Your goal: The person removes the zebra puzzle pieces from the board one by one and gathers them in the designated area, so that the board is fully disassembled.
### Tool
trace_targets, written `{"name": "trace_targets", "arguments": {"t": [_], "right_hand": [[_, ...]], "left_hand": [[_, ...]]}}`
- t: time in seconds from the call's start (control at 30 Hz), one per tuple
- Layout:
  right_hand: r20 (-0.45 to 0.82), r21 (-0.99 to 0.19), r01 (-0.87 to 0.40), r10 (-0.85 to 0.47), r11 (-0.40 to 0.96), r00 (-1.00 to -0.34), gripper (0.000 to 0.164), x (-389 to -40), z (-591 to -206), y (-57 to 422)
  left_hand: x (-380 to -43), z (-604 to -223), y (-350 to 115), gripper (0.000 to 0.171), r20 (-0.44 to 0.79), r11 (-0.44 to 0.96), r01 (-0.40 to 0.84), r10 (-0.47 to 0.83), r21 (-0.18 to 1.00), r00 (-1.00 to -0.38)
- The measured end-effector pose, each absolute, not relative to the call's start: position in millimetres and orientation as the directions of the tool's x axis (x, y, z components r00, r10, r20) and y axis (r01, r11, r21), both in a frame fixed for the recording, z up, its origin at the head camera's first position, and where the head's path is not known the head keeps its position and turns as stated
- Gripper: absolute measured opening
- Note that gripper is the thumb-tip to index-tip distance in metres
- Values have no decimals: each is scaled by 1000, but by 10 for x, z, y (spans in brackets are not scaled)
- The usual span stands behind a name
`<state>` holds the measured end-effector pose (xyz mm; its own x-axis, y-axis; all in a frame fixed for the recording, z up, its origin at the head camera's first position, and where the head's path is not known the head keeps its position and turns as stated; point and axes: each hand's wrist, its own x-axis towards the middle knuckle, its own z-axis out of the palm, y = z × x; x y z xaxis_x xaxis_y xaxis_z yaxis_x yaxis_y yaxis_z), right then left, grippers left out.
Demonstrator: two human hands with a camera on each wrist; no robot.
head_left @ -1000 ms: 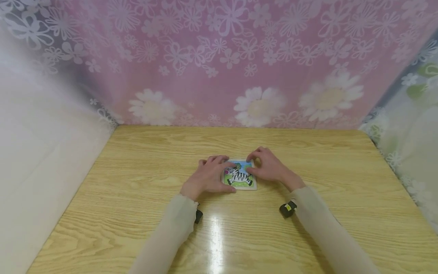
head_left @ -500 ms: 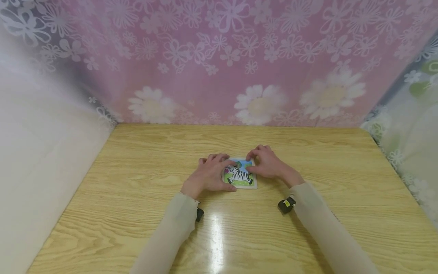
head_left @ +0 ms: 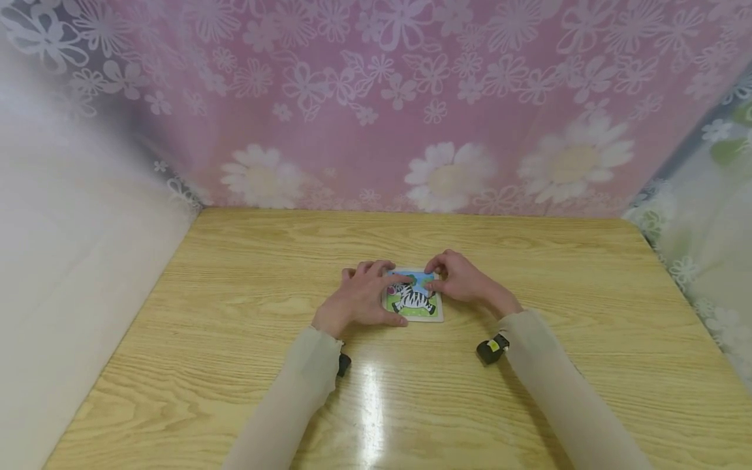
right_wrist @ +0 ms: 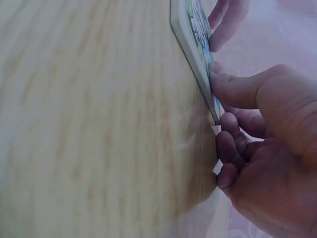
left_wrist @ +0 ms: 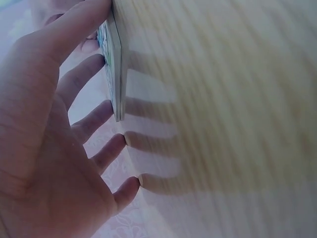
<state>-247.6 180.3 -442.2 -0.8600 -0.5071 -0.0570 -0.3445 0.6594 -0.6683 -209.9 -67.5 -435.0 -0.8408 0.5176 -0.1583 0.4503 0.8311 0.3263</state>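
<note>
A small square picture board (head_left: 416, 311) lies flat on a wood-grain table (head_left: 235, 326), a little beyond the middle of the head view, with a person's two hands working at it from either side. Its pale border frames a cartoon zebra, striped black and white, on green ground under a blue sky. The left hand (head_left: 363, 299) is open and spread: its index finger reaches over the picture, its thumb lies along the near edge, and the left wrist view shows the outer fingertips resting on the table. The right hand (head_left: 464, 281) is curled and holds the far right corner, thumb on the picture and index finger at the corner. Long pale sleeves (head_left: 561, 385) cover both arms, and a small black device (head_left: 489, 351) sits at each wrist. Behind the table hangs a pink cloth (head_left: 352, 130) printed with white flowers and large daisies.
</note>
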Motion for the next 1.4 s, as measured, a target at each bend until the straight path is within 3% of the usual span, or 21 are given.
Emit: {"name": "trace_targets", "arguments": {"t": [0.57, 1.0, 1.2, 1.4], "right_hand": [[-144, -632, -304, -494, 713, -857, 24, -2494, -4406, 1780], [-88, -694, -302, -494, 653, -865, 18, -2486, -4445, 1770], [-132, -716, -197, -408, 670, -903, 29, -2452, -4435, 1777], [-100, -699, -231, -413, 677, -905, 26, -2468, -4471, 1806]], "left_hand": [[-2096, -4306, -641, 83, -194, 843, 429, 503, 323, -842], [-2103, -4259, -622, 82, -222, 857, 417, 489, 304, -843], [-2098, -4272, -631, 82, -216, 849, 415, 495, 328, -842], [-2098, -4282, -636, 82, -208, 846, 417, 497, 331, -843]]}}
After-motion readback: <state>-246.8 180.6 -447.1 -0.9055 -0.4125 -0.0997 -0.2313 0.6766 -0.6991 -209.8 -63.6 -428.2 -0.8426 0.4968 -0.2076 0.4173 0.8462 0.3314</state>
